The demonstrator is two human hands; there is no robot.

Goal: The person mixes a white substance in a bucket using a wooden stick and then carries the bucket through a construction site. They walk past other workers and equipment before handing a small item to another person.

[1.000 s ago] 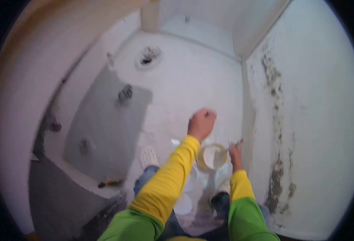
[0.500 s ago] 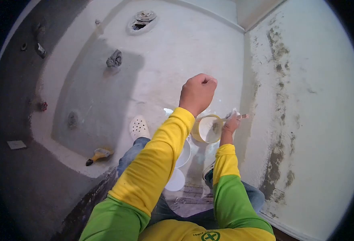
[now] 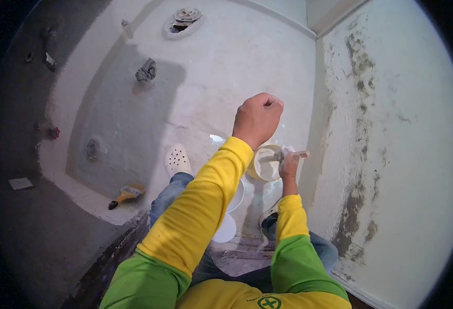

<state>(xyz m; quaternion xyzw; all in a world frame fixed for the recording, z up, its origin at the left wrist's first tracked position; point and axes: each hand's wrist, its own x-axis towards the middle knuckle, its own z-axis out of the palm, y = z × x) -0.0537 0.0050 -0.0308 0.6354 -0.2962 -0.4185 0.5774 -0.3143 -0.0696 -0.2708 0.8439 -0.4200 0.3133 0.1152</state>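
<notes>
My left hand (image 3: 259,118) is raised in front of me in a loose fist, with nothing visible in its fingers. Lower and to the right, my right hand (image 3: 289,166) is closed around a wooden-handled tool (image 3: 301,154). The pale handle end points right, and the tool's other end extends left over a round yellow-rimmed bucket (image 3: 252,169). Whitish material covers the bucket's inside, and white smears show on my right fingers. My left forearm partly hides a white tub (image 3: 237,198) and a white round lid (image 3: 225,228) between my feet.
A wide yellow-handled brush (image 3: 127,194) lies at the left, near a dark grey wall. A grey plugged pipe (image 3: 146,70) and a drain opening (image 3: 180,27) stand out of the whitish floor. The right wall (image 3: 391,154) has rough, stained patches. My white clog (image 3: 177,160) is beside the bucket area.
My right hand has moved slightly left and down, closer to the bucket, and the tool's handle tilts differently. My left fist has shifted slightly right in view, still closed.
</notes>
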